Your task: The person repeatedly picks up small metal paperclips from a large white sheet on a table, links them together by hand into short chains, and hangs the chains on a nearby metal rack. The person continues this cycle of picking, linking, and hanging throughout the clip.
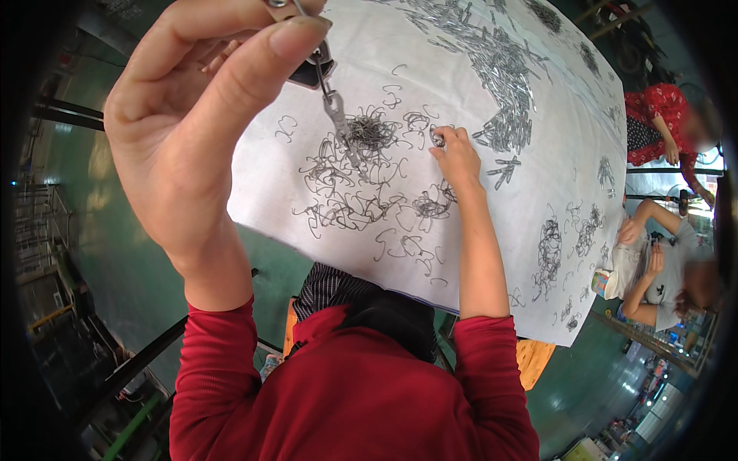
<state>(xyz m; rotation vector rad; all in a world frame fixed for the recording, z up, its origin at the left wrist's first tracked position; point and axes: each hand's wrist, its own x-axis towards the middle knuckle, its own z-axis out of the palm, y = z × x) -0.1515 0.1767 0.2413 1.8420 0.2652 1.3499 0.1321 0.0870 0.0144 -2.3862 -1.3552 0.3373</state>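
Note:
My left hand (200, 115) is raised close to the camera and pinches a small metal clip assembly (327, 84), from which a thin metal piece hangs down. My right hand (455, 157) reaches out over the white table sheet (553, 192), and its fingertips press on a bent wire hook (438, 140) at the edge of a tangle of loose wire hooks (361, 169). Both arms wear red sleeves. Behind the right hand lies a long heap of straight metal pieces (500, 69).
Smaller piles of wire hooks (550, 253) lie along the table's right side. Two other people (661, 269) sit at the right edge, one in red (661, 115) farther back. The floor is green, and dark metal frame bars (146, 361) stand at lower left.

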